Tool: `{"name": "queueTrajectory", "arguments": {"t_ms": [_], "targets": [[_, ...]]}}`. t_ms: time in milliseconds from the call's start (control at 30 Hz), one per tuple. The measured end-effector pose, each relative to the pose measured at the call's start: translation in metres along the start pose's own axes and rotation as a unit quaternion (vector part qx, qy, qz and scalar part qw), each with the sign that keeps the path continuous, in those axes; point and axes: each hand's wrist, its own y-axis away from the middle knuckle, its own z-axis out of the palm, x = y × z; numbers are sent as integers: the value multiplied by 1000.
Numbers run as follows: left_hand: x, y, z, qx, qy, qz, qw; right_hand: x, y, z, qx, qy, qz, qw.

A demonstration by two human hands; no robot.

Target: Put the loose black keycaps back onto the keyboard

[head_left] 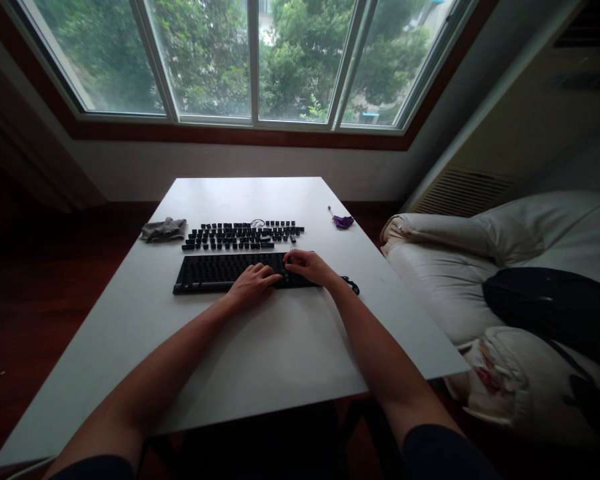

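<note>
A black keyboard (207, 270) lies on the white table, and many of its key positions look bare of keycaps. My left hand (253, 283) rests on its front edge, fingers stretched out flat, holding nothing that I can see. Over the keyboard's right part, my right hand (307, 265) is closed with its fingertips pinched downward. A thin, pale wire-like piece shows by those fingers; what they hold is too small to make out. Behind the keyboard, loose black keycaps (230, 235) are laid out in rows.
A grey cloth (164, 230) lies on the white table (290, 340) at the left edge. Toward the right edge is a purple brush-like item (342, 221). A black cable (351, 285) is bunched beside the keyboard. A pale sofa (430, 267) with a dark bag (545, 300) stands right.
</note>
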Motion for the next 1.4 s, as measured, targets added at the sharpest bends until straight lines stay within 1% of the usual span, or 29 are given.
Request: {"name": "queueTrajectory", "arguments": {"t_ms": [100,167,233,333,433,533,667,733,900,1000,1100,1233,1300,1400], "targets": [[-1,0,2,3,5,-1,1000,-1,1,0,0,8,-14,1000],[-1,0,2,6,7,-2,1000,3,0,-1,3,20,-10,1000],[-1,1,2,8,7,-4,1000,9,0,-1,31,45,5,999],[-1,1,2,8,5,-2,1000,19,-3,1,88,101,18,991],[-1,1,1,8,6,0,1000,23,-5,4,106,139,-2,985],[-2,1,2,11,10,1,1000,22,-5,6,122,128,-17,984],[-3,1,4,16,15,6,1000,22,-4,5,144,82,8,986],[-3,1,3,17,16,7,1000,23,-4,5,134,71,7,988],[-3,2,4,16,16,8,1000,24,-5,7,65,60,-10,996],[-3,2,4,18,15,5,1000,20,-3,5,43,61,-17,997],[-3,1,4,17,12,6,1000,15,-2,3,32,96,-35,994],[-2,1,3,14,12,7,1000,9,-1,5,36,141,-72,987],[-2,1,2,14,11,7,1000,9,-2,8,32,138,-71,987],[-2,1,2,12,9,6,1000,14,-2,8,23,102,-45,994]]}}
